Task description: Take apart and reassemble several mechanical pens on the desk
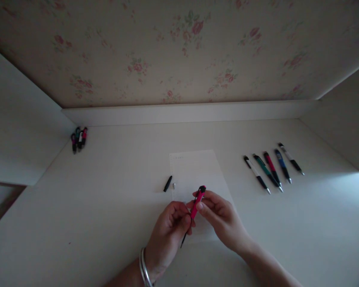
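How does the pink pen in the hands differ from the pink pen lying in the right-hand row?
The left hand and right hand grip the held pen; the row pen lies on the table. A bare dark rod sticks out below the held pen; the row pen ends in a black grip and silver tip. Both are pink.

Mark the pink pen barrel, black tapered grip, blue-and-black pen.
Pink pen barrel [194, 209]: head view, middle of shaft.
Black tapered grip [168, 183]: head view, mid-length.
Blue-and-black pen [282, 164]: head view, blue barrel.

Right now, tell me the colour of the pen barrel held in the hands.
Bright pink: the pen barrel shows in the head view.
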